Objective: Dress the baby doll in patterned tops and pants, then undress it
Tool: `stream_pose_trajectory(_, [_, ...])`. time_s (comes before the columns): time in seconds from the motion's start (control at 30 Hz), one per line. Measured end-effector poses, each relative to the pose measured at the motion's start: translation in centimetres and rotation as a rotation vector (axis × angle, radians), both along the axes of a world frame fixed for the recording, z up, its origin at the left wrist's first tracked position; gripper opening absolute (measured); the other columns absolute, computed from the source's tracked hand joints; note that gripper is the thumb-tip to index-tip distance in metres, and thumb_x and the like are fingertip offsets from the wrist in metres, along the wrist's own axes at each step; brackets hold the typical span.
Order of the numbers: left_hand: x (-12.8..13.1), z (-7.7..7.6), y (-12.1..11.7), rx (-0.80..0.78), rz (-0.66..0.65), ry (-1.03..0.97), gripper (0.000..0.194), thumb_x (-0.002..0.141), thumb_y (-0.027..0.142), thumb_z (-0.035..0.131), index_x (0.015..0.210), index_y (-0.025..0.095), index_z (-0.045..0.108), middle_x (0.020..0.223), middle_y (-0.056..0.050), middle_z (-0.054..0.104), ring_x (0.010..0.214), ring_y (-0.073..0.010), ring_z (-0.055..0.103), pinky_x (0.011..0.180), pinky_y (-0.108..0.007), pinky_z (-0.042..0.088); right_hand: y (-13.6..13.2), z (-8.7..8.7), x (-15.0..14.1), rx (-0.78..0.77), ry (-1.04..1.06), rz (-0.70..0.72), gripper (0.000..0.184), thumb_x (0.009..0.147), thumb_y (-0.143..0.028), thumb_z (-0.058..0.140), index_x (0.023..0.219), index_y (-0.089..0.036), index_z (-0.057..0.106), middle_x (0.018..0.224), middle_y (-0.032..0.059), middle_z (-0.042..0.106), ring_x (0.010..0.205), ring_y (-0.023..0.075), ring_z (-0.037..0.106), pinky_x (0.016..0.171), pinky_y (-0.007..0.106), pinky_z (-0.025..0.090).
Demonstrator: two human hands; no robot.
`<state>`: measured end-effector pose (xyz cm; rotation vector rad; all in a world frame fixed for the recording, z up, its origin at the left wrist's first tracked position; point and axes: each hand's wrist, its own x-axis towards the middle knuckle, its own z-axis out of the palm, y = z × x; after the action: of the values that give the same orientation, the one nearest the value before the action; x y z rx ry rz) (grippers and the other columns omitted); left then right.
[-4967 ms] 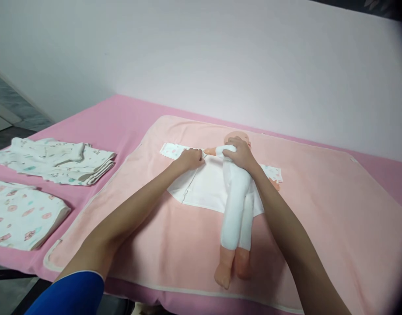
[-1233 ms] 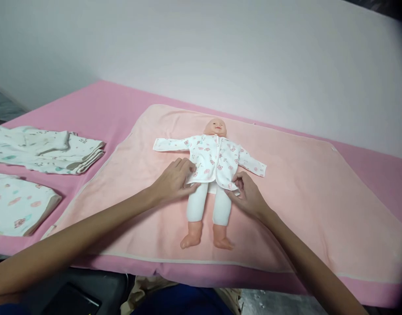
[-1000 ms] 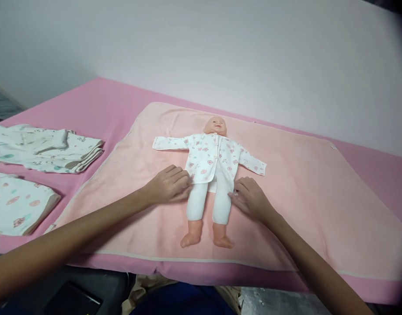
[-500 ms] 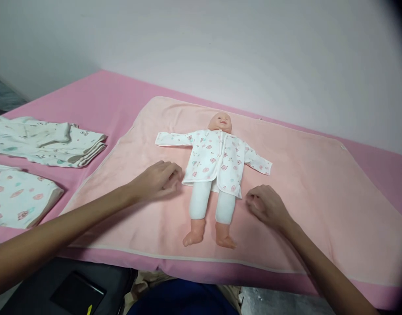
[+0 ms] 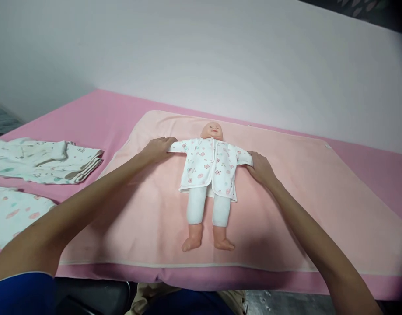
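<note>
A baby doll (image 5: pixel 194 205) lies on its back on a peach blanket (image 5: pixel 148 236), head toward the wall. It wears a white printed baby jacket (image 5: pixel 204 164), closed at the upper front and parted at the hem. My left hand (image 5: pixel 159 148) is closed round the end of the sleeve on the left side of the view. On the other side, my right hand (image 5: pixel 260 167) grips the end of the opposite sleeve. Both cuffs are hidden by my fingers. The doll's legs are white down to bare feet and lie slightly apart.
Folded printed baby clothes (image 5: pixel 46 159) lie on the pink table cover (image 5: pixel 99 113) at the left, with another folded printed cloth (image 5: pixel 17 214) nearer me. A pale wall (image 5: pixel 201 61) rises behind the table. A dark seat (image 5: pixel 96 293) stands below the front edge.
The doll was first lying turned over with the jacket spread under it; now it lies face up in the jacket. My hands have left the hem and moved up to the two sleeve ends.
</note>
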<state>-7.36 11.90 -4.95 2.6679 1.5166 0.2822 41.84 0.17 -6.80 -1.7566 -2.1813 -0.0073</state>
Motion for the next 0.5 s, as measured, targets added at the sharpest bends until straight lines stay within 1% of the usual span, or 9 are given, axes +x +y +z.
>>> stream_pose_trajectory(0.07, [-1.6, -0.4, 0.0, -0.016, 0.028, -0.005, 0.059, 0.104, 0.045, 0.052, 0.157, 0.022, 0.06, 0.145, -0.019, 0.074, 0.132, -0.0412, 0.071, 0.103, -0.049, 0.056, -0.8, -0.5, 1.9, -0.019, 0.007, -0.022, 0.06, 0.1, -0.03, 0.05, 0.159, -0.015, 0.056, 0.156, 0.0196, 0.067, 0.133, 0.039, 0.065, 0.114, 0.057, 0.054])
stream_pose_trajectory(0.13, [-2.8, -0.6, -0.1, -0.025, 0.034, 0.011, 0.066, 0.104, 0.039, 0.049, 0.167, 0.021, 0.053, 0.155, -0.02, 0.07, 0.141, -0.0415, 0.067, 0.105, -0.05, 0.056, -1.3, -1.2, 3.9, -0.04, 0.021, -0.067, 0.07, 0.094, -0.018, 0.049, 0.164, -0.015, 0.053, 0.163, 0.0167, 0.064, 0.145, 0.0367, 0.061, 0.12, 0.056, 0.054])
stream_pose_trajectory(0.17, [-3.3, -0.6, -0.2, -0.025, 0.032, 0.028, 0.068, 0.105, 0.038, 0.048, 0.171, 0.02, 0.049, 0.158, -0.02, 0.068, 0.144, -0.0417, 0.065, 0.107, -0.051, 0.056, -1.4, -1.5, 4.9, -0.049, 0.023, -0.092, 0.073, 0.092, -0.015, 0.048, 0.165, -0.016, 0.053, 0.164, 0.0155, 0.064, 0.149, 0.0356, 0.059, 0.122, 0.056, 0.054])
stream_pose_trajectory(0.23, [-3.8, -0.5, -0.4, -0.027, 0.033, 0.08, 0.071, 0.105, 0.036, 0.046, 0.175, 0.021, 0.045, 0.163, -0.019, 0.066, 0.148, -0.0421, 0.063, 0.109, -0.052, 0.055, -1.4, -2.0, 6.4, -0.061, 0.018, -0.125, 0.074, 0.091, -0.014, 0.048, 0.165, -0.016, 0.056, 0.166, 0.0145, 0.063, 0.154, 0.0353, 0.056, 0.125, 0.056, 0.053])
stream_pose_trajectory(0.3, [-4.3, -0.2, -0.6, -0.037, 0.062, 0.133, 0.073, 0.105, 0.034, 0.048, 0.177, 0.023, 0.043, 0.163, -0.018, 0.066, 0.145, -0.0424, 0.064, 0.108, -0.052, 0.054, -1.4, -2.3, 7.5, -0.071, 0.01, -0.126, 0.074, 0.091, -0.014, 0.048, 0.163, -0.016, 0.059, 0.168, 0.0144, 0.062, 0.156, 0.0355, 0.055, 0.128, 0.057, 0.052])
stream_pose_trajectory(0.4, [-5.6, 0.1, -1.1, -0.045, 0.099, 0.144, 0.071, 0.103, 0.029, 0.049, 0.174, 0.026, 0.046, 0.161, -0.016, 0.068, 0.141, -0.0405, 0.066, 0.107, -0.051, 0.053, -1.8, -2.7, 8.3, -0.076, -0.025, -0.117, 0.079, 0.087, -0.012, 0.048, 0.165, -0.017, 0.058, 0.173, 0.0118, 0.057, 0.16, 0.0341, 0.052, 0.129, 0.058, 0.052])
stream_pose_trajectory(0.43, [-6.2, 0.1, -1.3, -0.031, 0.102, 0.132, 0.067, 0.104, 0.027, 0.046, 0.171, 0.026, 0.051, 0.163, -0.014, 0.067, 0.143, -0.0393, 0.065, 0.109, -0.051, 0.052, -2.0, -2.7, 8.5, -0.074, -0.047, -0.12, 0.082, 0.085, -0.012, 0.049, 0.166, -0.018, 0.057, 0.174, 0.0116, 0.056, 0.16, 0.0345, 0.052, 0.129, 0.058, 0.052])
stream_pose_trajectory(0.5, [-7.3, 0.2, -1.7, 0.009, 0.116, 0.105, 0.057, 0.108, 0.028, 0.037, 0.16, 0.026, 0.062, 0.164, -0.012, 0.066, 0.147, -0.0372, 0.061, 0.111, -0.051, 0.051, -2.4, -2.3, 8.3, -0.062, -0.094, -0.133, 0.084, 0.083, -0.012, 0.052, 0.166, -0.015, 0.057, 0.173, 0.0152, 0.056, 0.159, 0.0381, 0.053, 0.128, 0.062, 0.052])
